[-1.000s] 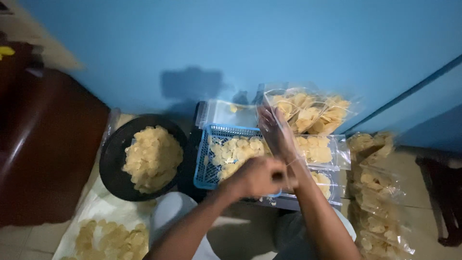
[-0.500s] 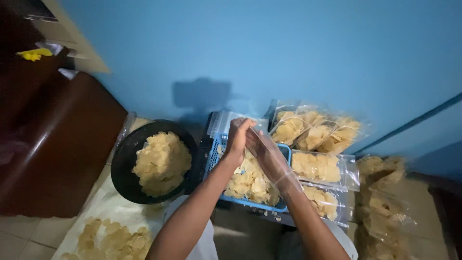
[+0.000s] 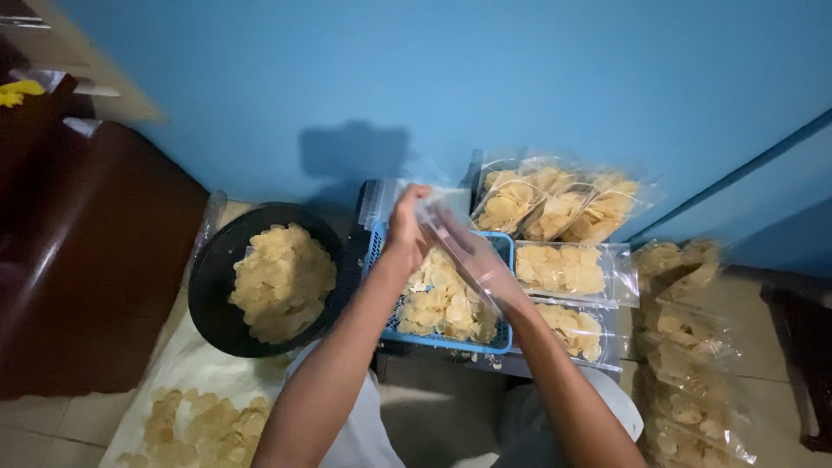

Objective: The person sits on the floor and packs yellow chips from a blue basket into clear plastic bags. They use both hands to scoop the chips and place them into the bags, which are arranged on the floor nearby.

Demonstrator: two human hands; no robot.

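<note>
My left hand (image 3: 406,232) and my right hand (image 3: 482,263) are raised together over a blue plastic basket (image 3: 504,334) that holds pale yellow chips (image 3: 445,305). Both hands pinch a thin, clear, empty plastic bag (image 3: 450,227) that stretches between them. A stack of more clear bags (image 3: 379,198) lies just behind the basket, against the blue wall.
A black round pan (image 3: 212,286) heaped with chips sits to the left. More chips lie on a white sheet (image 3: 192,371) at lower left. Filled, sealed chip bags (image 3: 555,206) are piled behind and right of the basket and along the right (image 3: 689,364). Dark brown furniture (image 3: 82,251) stands far left.
Both hands came together and rose from the basket's front edge to above its back, with the clear bag now held between them. The view has shifted slightly.
</note>
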